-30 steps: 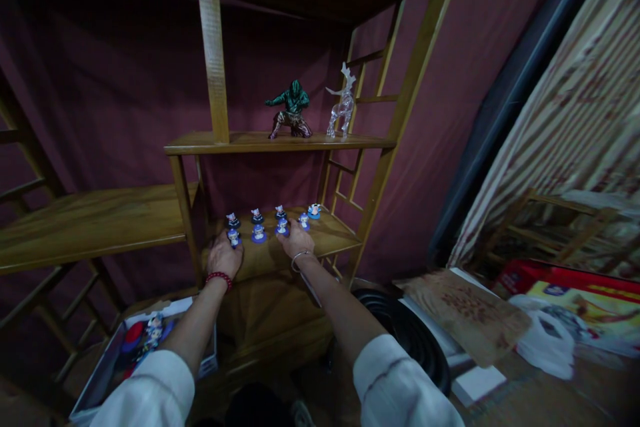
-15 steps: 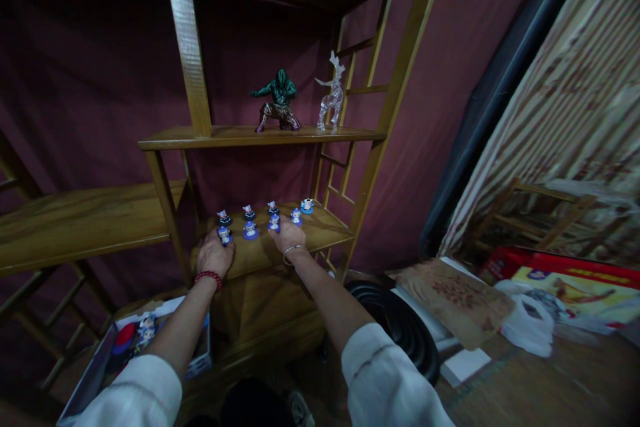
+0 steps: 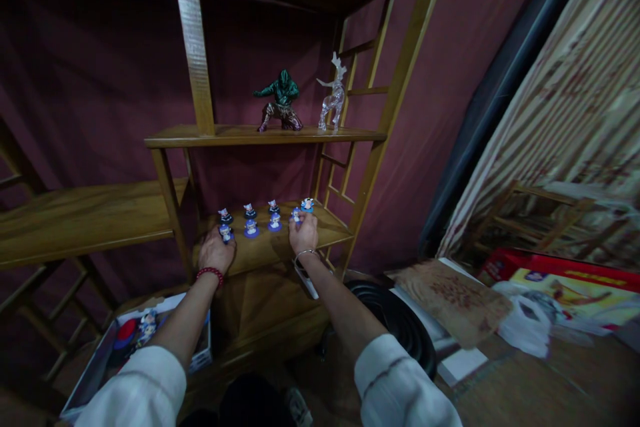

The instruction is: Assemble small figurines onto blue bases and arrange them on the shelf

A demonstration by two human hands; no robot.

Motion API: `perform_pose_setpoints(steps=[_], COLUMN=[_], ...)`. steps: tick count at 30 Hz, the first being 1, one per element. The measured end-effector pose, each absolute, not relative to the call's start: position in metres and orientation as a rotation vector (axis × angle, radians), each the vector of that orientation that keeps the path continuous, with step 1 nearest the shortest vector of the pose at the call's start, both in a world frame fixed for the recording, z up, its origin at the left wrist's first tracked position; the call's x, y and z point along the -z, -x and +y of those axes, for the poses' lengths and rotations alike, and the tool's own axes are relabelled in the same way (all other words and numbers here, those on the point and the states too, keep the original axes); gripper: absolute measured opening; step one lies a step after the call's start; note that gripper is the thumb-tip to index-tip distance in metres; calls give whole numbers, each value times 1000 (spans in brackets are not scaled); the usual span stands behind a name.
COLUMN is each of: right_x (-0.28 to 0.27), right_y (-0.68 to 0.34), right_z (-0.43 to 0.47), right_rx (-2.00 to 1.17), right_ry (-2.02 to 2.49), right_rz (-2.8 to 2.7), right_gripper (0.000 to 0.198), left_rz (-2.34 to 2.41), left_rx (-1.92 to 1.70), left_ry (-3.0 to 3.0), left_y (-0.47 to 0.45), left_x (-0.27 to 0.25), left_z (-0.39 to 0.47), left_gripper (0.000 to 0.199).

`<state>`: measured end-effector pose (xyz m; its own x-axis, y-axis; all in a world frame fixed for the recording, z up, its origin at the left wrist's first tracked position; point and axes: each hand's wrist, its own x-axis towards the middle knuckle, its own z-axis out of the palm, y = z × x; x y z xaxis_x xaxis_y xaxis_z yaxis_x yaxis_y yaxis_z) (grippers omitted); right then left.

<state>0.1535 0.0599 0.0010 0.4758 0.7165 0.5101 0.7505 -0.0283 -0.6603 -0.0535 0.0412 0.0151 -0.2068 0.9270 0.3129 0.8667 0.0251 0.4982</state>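
Small toy figurines stand in two rows on the lower wooden shelf [image 3: 260,250]. My left hand [image 3: 217,253] has its fingers round the leftmost purple-based figurine [image 3: 225,234] of the front row. At the right end of that row, my right hand [image 3: 303,235] grips another purple-based figurine [image 3: 296,215], partly covered by the fingers. Between the hands are two more purple-based figurines, one left [image 3: 251,229] and one right [image 3: 275,221]. Behind them stand three black-based figurines, the middle one [image 3: 249,211] among them, and a blue-based figurine [image 3: 307,204].
On the shelf above are a green crouching figure [image 3: 281,101] and a clear deer [image 3: 333,95]. A box [image 3: 90,367] with more toys sits at lower left. Black coiled tubing [image 3: 425,347], cardboard [image 3: 460,300] and a white plastic bag [image 3: 525,327] lie at right.
My right hand has moved right, from the third purple-based figurine to the rightmost one in the front row. My left hand stays at the leftmost figurine.
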Motion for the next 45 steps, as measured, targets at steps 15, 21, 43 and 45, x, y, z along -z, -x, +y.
perform_pose_setpoints(steps=[15,21,43,45], right_x=[-6,-10,-10,-11], right_y=[-178,-179,-180,-179], right_z=[86,89,91,90], right_rx=[-44,-65,-102,-83], right_ry=[2023,2106,2120,2117], right_rz=[-1435,-1531,-1552,-1566], right_gripper=[52,38,36,35], left_rz=[2201,2193,2199,2201], left_rx=[-939,-955,-938,-936], left_ry=[-1896,-1922,-1936,-1931], left_y=[53,53,53,52], left_x=[-15,-13,-13,-13], left_z=[41,43,43,42], left_gripper=[40,40,39,38])
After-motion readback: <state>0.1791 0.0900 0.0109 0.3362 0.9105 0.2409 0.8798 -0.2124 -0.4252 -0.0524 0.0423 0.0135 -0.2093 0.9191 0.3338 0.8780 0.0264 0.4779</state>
